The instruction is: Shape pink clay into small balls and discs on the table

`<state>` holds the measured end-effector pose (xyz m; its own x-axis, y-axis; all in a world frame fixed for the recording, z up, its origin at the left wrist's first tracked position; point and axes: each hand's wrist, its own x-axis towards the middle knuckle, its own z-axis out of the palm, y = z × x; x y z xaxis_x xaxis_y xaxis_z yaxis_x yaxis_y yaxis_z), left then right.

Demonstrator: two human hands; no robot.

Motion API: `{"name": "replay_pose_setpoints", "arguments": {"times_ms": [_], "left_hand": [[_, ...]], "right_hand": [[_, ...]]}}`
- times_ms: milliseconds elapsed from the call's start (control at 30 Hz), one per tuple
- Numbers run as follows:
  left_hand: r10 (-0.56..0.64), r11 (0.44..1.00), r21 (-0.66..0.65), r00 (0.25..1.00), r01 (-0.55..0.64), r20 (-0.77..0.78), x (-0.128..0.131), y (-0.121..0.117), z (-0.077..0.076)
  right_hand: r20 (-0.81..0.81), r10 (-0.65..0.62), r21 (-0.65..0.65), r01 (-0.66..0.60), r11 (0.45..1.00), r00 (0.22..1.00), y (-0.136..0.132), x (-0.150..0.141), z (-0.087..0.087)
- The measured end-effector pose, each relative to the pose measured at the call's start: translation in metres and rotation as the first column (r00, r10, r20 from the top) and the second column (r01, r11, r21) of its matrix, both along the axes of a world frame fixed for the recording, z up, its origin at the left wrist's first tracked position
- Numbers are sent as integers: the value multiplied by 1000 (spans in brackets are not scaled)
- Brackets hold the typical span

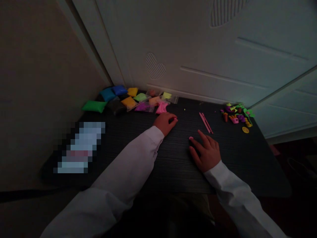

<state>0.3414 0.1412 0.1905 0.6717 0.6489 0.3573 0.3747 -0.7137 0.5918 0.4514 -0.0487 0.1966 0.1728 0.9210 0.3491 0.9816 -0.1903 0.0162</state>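
My left hand [165, 124] is closed in a pinch, with a small bit of pink clay [175, 118] at the fingertips. Just behind it lies a packet of pink clay [161, 107]. To the right, my right hand [207, 151] rests low over the dark table with its fingers spread. One of its fingertips touches another small pink piece [191, 138]; whether that piece sticks to the finger or lies on the table is unclear. Two thin pink modelling tools [206, 123] lie just beyond the right hand.
Several coloured clay packets, among them a green one [94, 106] and a blue one [120, 90], line the table's back left. Small clay figures [234, 118] cluster at the back right. A blurred-out screen [81, 147] lies at left. A white panel [198, 49] borders the back.
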Motion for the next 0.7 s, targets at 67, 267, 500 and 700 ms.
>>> {"name": "replay_pose_setpoints", "arguments": {"times_ms": [67, 267, 500, 700], "left_hand": [[3, 1000, -3, 1000, -3, 5, 0, 0, 0], [3, 1000, 10, 1000, -3, 15, 1, 0, -2], [2, 1000, 22, 1000, -3, 27, 1, 1, -4], [8, 1000, 27, 1000, -8, 24, 1, 1, -3]], "right_hand": [[-1, 4, -15, -4, 1000, 1000, 0, 0, 0], [-9, -18, -53, 17, 998, 1000, 0, 0, 0], [-20, -33, -90, 31, 995, 999, 0, -1, 0], [-31, -59, -108, 55, 993, 998, 1, -3, 0]]}}
